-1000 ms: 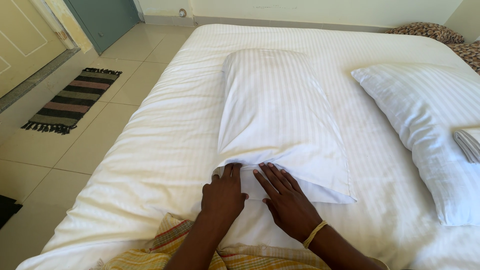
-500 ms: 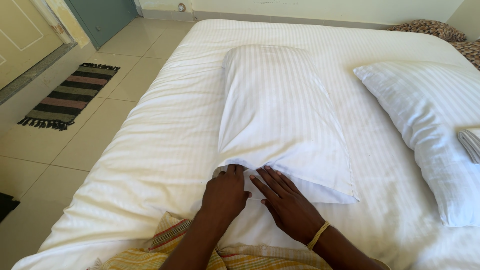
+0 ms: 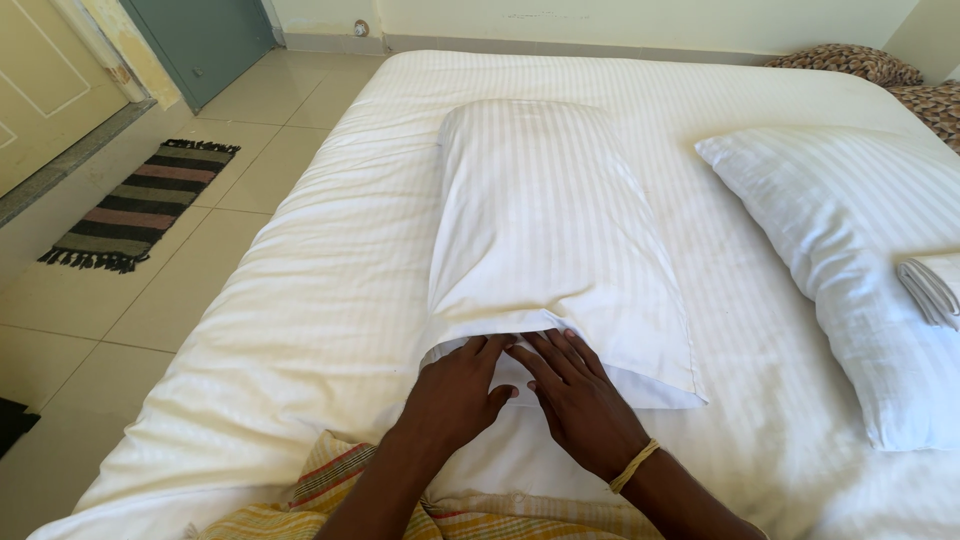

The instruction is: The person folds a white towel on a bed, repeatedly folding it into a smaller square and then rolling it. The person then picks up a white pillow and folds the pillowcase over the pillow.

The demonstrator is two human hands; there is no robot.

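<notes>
A white striped pillow point(image 3: 545, 230) in its case lies lengthwise on the white bed point(image 3: 330, 300), its open end towards me. My left hand point(image 3: 455, 395) rests flat at that open end, fingertips tucked under the case's edge. My right hand point(image 3: 580, 400), with a yellow band at the wrist, lies flat beside it, fingers spread on the inner flap of fabric. The two hands touch at the middle of the opening.
A second white pillow point(image 3: 850, 270) lies at the right with folded white cloth point(image 3: 935, 285) on it. A patterned cushion point(image 3: 850, 65) sits at the far right corner. A striped mat point(image 3: 135, 205) lies on the tiled floor by a green door point(image 3: 205, 40). Yellow checked cloth point(image 3: 330, 500) is at my waist.
Both hands have shifted slightly forward into the pillowcase opening, and the case's edge now covers their fingertips. The pillow itself has stayed put.
</notes>
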